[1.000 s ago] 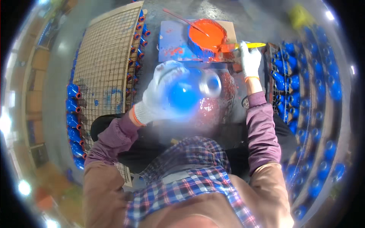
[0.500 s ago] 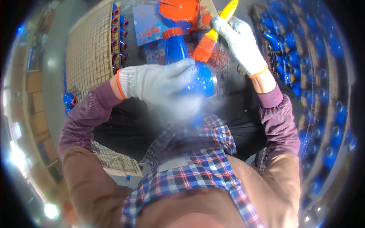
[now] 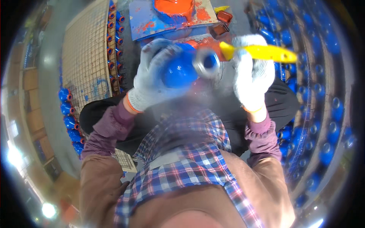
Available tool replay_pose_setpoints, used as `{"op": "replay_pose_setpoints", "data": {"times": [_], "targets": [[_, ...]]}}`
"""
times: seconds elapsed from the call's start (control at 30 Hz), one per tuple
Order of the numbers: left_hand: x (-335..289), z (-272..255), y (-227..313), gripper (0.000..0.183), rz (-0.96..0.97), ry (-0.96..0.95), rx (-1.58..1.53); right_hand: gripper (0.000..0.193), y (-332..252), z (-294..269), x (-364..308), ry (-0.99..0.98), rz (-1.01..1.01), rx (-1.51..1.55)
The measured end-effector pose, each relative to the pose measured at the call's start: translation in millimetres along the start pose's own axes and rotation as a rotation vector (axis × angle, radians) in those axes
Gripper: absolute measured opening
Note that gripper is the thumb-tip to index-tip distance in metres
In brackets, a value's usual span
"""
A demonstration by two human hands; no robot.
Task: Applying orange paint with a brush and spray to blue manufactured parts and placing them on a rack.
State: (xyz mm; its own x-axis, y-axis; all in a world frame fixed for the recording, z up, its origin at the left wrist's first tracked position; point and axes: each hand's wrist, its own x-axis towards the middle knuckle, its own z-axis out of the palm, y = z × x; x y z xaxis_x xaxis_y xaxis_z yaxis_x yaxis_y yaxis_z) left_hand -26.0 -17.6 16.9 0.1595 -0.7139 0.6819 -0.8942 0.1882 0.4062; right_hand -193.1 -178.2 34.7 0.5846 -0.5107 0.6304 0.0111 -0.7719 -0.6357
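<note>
"Gripping which items?"
"Your left hand (image 3: 150,78) clamps the blue vessel (image 3: 178,72); your right hand (image 3: 254,76), apart from it, grips the yellow brush (image 3: 272,53) near the vessel's silvery ring (image 3: 198,64)."
"Containers?"
"Beyond both hands, the tub (image 3: 167,19) holds orange paint (image 3: 173,5)."

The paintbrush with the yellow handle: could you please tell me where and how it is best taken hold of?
Probably by the long yellow handle, coming from the person's right: its free end juts out that way beyond the white-gloved right hand, while the orange-coated bristle end points left, near the shiny blue vessel.
</note>
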Motion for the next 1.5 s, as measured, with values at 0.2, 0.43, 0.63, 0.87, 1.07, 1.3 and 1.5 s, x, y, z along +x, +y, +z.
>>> {"op": "replay_pose_setpoints", "data": {"times": [0.2,0.43,0.63,0.87,1.07,1.3,1.5], "targets": [[-13,21,28,0.065,-0.886,0.180,-0.489,0.020,0,-5,-21,-0.002,-0.077,0.059],[-5,27,10,0.041,-1.399,0.404,-1.433,0.033,18,-14,-54,-0.148,-0.162,-0.027],[-7,22,-10,0.061,-1.420,0.328,-1.785,0.040,29,-20,-54,-0.312,-0.114,0.093],[-6,3,-14,0.062,-1.297,0.254,-1.674,0.024,17,-29,-23,-0.157,-0.148,-0.010],[5,-22,-20,0.070,-0.742,-0.326,-0.393,0.021,42,-4,72,-0.012,-0.393,-0.466],[13,-24,-1,0.067,-0.073,-0.606,0.590,0.036,58,44,100,-0.413,0.148,-0.083],[22,-30,1,0.068,-0.071,-0.721,0.583,0.027,19,23,70,-0.374,0.030,-0.032]]}}
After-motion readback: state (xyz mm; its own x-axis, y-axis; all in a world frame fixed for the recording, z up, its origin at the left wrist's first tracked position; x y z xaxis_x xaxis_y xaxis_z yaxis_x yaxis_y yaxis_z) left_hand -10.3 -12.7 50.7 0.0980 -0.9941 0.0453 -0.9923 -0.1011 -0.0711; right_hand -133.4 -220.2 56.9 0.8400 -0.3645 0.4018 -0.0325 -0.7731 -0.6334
